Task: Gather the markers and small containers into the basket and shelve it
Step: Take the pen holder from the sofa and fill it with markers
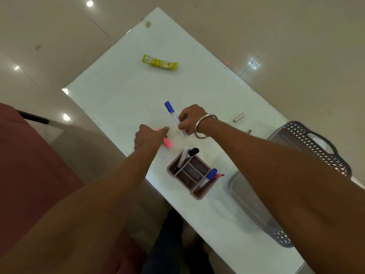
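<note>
Head view: the task is judged to be in its early gathering stage. On the white counter (118, 95), a blue-capped white marker (172, 112) is gripped round its barrel by the right hand (192, 120), with the cap pointed toward eleven o'clock. Just beside it, at eight o'clock, a pink highlighter (168, 143) is enclosed by the curled fingers of the left hand (150, 137); whether it is lifted off the counter cannot be told.

At six o'clock from both hands a compartmented desk organizer (197, 195) is seen, already loaded with a black-capped marker (186, 155), a second blue-capped marker (209, 176) and a pink pen (219, 175).

The grey lattice basket (316, 143) is set at three o'clock from the organizer, at the counter's edge. It is largely hidden by the right forearm, and nothing is seen inside the visible part.

Not yet gathered are a small metal cylinder (239, 117) at three o'clock from the right hand and a yellow packet (160, 62) well apart at twelve o'clock. The two held markers, the organizer and the shelving of the basket are all judged to be left to do.
</note>
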